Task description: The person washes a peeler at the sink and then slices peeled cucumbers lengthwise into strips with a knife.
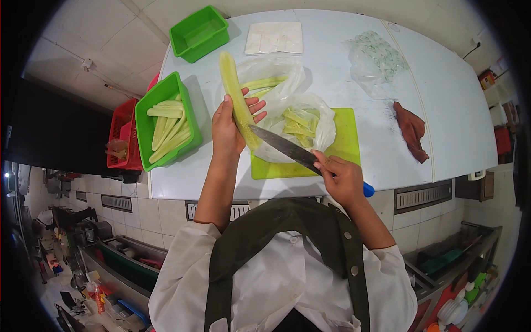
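A long pale green cucumber half (235, 94) lies across the palm of my left hand (229, 119), held by the thumb with the other fingers spread. My right hand (339, 176) grips a large knife (287, 148) with a blue handle. The blade's tip touches the cucumber near its lower end. Below the blade is a green cutting board (345, 133). On the board stands an open plastic bag (326, 124) with green scraps (300, 126) in it. Behind it, another clear bag (290, 72) holds long green pieces (264, 83).
A green bin (194, 124) with several peeled pieces stands at the left, beside a red basket (115, 133). Farther back are another green bin (199, 34) and white folded paper (274, 37). A crumpled bag (378, 61) and brown cloth (410, 131) lie right on the white table (448, 110).
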A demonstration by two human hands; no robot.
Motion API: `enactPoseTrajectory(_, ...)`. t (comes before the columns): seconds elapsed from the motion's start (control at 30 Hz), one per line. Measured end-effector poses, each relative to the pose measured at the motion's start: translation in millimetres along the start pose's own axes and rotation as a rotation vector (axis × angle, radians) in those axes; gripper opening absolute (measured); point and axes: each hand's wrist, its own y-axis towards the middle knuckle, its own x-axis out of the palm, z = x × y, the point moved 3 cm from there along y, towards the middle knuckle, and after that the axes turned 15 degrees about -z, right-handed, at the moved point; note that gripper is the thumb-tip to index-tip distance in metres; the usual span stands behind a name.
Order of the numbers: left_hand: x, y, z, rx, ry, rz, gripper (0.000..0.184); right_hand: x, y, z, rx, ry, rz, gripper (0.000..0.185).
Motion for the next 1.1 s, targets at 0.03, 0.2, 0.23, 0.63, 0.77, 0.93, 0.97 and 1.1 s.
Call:
enactPoseTrajectory(0.03,0.4,-0.6,1.6,-0.017,0.006,-0.011,0.046,-2.3,-0.6,-0.1,-0.007,0.017,0.02,0.03)
enactPoseTrajectory(0.2,6.2,-0.2,3.2,-0.017,0.03,-0.068,0.047,-10.8,-0.1,-4.1,-0.007,-0.051,0.022,0.03)
enactPoseTrajectory(0.23,6.9,-0.7,1.9,-0.025,0.025,-0.072,0.047,-10.5,0.0,-4.3,-0.013,-0.053,0.028,0.03)
enactPoseTrajectory(0.63,11.7,-1.5,7.5,0.026,0.083,0.079,0.048,5.6,-3.5,3.3,0.005,0.194,-0.048,0.022)
enactPoseTrajectory(0.77,14.9,-2.3,5.4,0.119,0.097,0.102,0.048,9.4,-4.7,1.6,0.039,0.259,-0.074,0.023)
enactPoseTrajectory(0.93,17.6,-0.9,6.8,0.177,0.082,0.171,0.048,12.6,-4.2,2.4,0.025,0.266,-0.059,0.024)
enactPoseTrajectory(0.97,20.4,-0.2,5.3,0.21,0.068,0.191,0.047,11.6,-1.4,-0.8,0.058,0.28,-0.066,0.024)
enactPoseTrajectory(1.1,25.8,3.2,1.4,0.29,0.022,0.238,0.046,14.5,-2.9,0.8,0.039,0.251,-0.031,0.025)
